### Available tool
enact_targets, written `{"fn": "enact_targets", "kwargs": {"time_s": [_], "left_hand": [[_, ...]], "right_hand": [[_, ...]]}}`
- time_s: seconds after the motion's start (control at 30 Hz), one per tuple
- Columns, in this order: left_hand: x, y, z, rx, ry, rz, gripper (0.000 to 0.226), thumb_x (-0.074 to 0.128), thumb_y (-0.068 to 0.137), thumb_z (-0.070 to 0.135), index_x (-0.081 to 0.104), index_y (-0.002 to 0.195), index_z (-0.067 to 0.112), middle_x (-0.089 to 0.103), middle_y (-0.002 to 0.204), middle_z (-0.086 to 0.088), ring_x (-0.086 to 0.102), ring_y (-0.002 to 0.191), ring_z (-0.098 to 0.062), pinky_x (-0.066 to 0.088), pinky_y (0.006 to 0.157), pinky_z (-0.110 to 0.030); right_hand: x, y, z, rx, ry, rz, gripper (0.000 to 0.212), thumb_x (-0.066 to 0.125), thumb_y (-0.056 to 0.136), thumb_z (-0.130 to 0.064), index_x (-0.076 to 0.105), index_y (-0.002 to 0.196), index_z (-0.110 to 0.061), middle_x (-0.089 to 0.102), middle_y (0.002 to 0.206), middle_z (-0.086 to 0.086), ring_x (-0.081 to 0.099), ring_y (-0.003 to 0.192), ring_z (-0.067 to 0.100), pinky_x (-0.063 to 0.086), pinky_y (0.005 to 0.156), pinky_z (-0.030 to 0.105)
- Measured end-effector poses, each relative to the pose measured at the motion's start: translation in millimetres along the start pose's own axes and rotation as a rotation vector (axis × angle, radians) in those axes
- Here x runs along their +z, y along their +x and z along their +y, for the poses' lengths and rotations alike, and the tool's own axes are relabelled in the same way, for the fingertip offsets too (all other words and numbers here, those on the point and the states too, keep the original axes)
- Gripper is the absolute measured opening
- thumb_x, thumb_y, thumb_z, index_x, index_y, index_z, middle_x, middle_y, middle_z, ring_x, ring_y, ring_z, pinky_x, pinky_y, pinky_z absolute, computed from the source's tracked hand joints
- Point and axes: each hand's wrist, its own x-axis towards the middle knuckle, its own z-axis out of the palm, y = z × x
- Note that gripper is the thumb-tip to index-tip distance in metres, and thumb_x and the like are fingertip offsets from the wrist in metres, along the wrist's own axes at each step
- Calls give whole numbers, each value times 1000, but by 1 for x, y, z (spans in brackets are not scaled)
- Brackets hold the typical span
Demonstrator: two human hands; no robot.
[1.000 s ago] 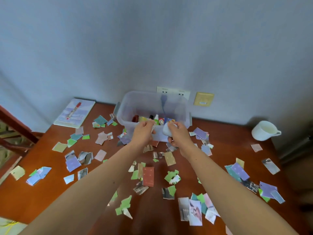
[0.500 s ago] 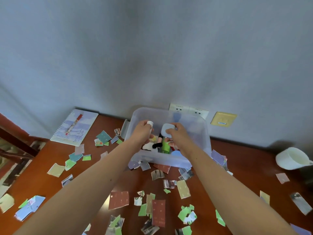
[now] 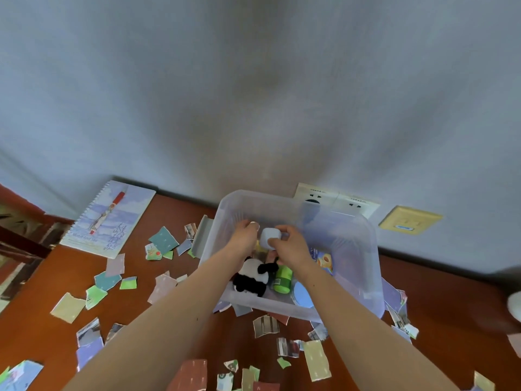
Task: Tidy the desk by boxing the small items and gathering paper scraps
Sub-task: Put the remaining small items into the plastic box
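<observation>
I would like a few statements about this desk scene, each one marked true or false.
1. The right hand holds a white case over the clear box. True.
2. The panda toy lies on the desk outside the box. False: it lies inside the box.
3. A red pen lies on the notebook. True.
4. All paper scraps are gathered in the box. False: many lie scattered on the desk.
</observation>
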Motion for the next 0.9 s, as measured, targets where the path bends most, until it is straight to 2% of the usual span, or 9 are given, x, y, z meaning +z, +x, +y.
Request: {"fn": "enact_targets", "kwargs": {"time_s": [0.07, 0.17, 0.27, 0.4, 0.5, 0.57, 0.67, 0.8, 0.9], "left_hand": [[2, 3, -2, -14, -39, 7, 24, 34, 102, 22, 50, 119, 13, 55, 96, -6, 52, 81, -17, 44, 69, -30], [4, 7, -1, -43, -62, 16, 31, 35, 103, 26, 49, 126, 10, 57, 107, -12, 56, 96, -26, 48, 84, -35], [4, 11, -3, -45, -47, 24, 35, 36, 103, 30, 51, 125, 8, 59, 117, -15, 57, 110, -30, 47, 95, -39], [5, 8, -5, -27, -16, 49, 40, 37, 102, 30, 57, 122, 2, 63, 116, -19, 58, 110, -32, 44, 101, -45], [4, 1, -2, 2, 17, 46, 41, 38, 100, 29, 57, 122, 1, 64, 113, -18, 58, 109, -31, 44, 102, -46], [3, -7, 1, 28, 10, 32, 38, 39, 99, 24, 57, 122, -1, 61, 104, -12, 56, 101, -25, 44, 98, -43], [0, -24, 6, 41, -39, -13, 26, 42, 99, 16, 56, 121, 12, 58, 102, -3, 53, 95, -20, 48, 84, -38], [-2, -54, 8, 149, -57, -13, 22, 43, 96, 8, 59, 108, 19, 63, 104, -6, 59, 92, -20, 50, 74, -33], [-7, -82, 7, 220, -93, 14, 25, 40, 96, 6, 60, 103, 20, 63, 102, -9, 60, 87, -20, 52, 72, -34]], "right_hand": [[6, 7, 3, -20, -40, 1, 36, 60, 88, -7, 51, 122, -13, 61, 116, 15, 65, 82, 29, 53, 54, 25], [12, 14, 9, -11, -70, -12, 35, 62, 86, -6, 53, 119, -15, 61, 112, 12, 64, 99, 34, 56, 84, 48], [12, 15, 13, -21, -88, -26, 37, 57, 87, -2, 54, 123, -8, 60, 106, 10, 63, 100, 34, 55, 86, 50], [7, 8, 8, -14, -68, -26, 31, 49, 90, 2, 52, 117, -15, 56, 86, -1, 64, 86, 29, 56, 83, 42], [4, 6, 5, -31, -91, 6, 33, 51, 87, 1, 57, 119, -9, 59, 86, 2, 66, 88, 34, 56, 84, 48], [1, 3, 3, -50, -94, 25, 35, 50, 86, 0, 59, 119, -8, 63, 89, 5, 67, 91, 34, 56, 83, 46], [-7, -13, -6, -80, -75, 29, 29, 49, 89, -1, 60, 114, -11, 63, 90, 4, 67, 88, 28, 54, 79, 40], [-16, -44, -14, -123, -54, 34, 24, 50, 90, -1, 58, 107, -16, 61, 89, 0, 62, 71, 15, 53, 67, 29], [-19, -71, -14, -159, -45, 70, 26, 50, 88, -1, 58, 106, -18, 63, 93, 4, 64, 77, 19, 53, 71, 32]]}}
